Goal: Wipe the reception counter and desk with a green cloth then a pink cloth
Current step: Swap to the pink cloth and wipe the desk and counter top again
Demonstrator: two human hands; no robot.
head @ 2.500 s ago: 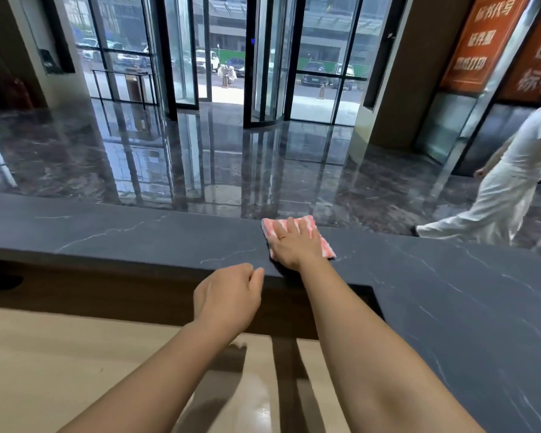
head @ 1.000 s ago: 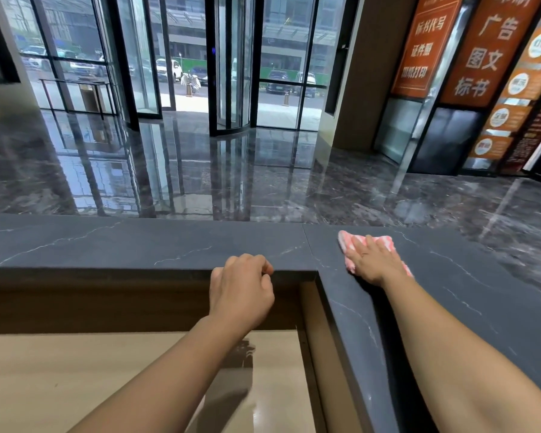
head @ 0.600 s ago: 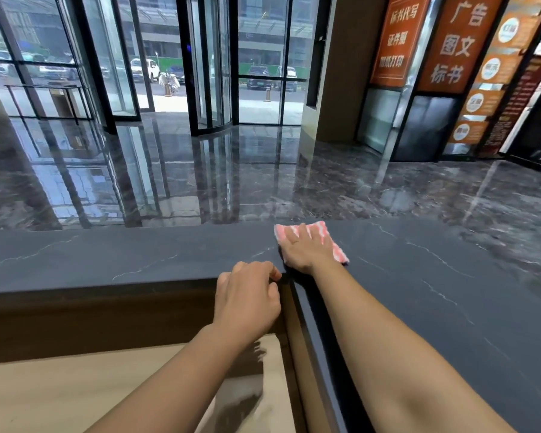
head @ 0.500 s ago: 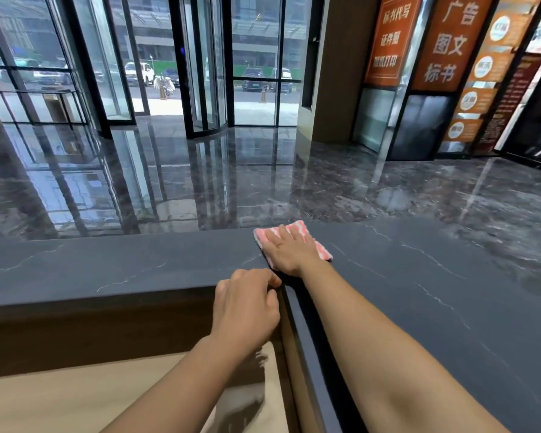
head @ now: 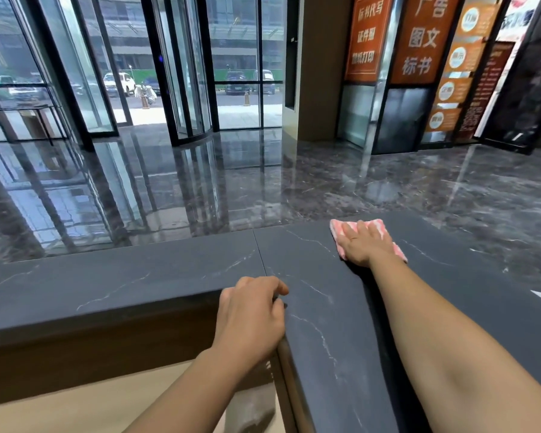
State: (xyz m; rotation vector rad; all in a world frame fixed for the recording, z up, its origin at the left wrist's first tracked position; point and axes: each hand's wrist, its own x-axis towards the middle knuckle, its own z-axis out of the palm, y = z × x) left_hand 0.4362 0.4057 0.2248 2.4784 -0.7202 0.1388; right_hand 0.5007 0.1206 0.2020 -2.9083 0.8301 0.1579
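Pink striped folded cloth (head: 378,228), 1 o'clock on dark grey veined stone counter (head: 138,282): right hand (head: 361,245) pressed flat atop. Left hand (head: 250,317), 6 o'clock: loosely curled, empty, at counter edge.

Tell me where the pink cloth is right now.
In the head view, the pink cloth lies on the dark counter, right of centre near its far edge, under the right hand.

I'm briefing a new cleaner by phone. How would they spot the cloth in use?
Start at the dark stone counter facing the glass doors. On its right stretch, near the far edge, the pink cloth lies under the flat right hand: the only pink thing there.
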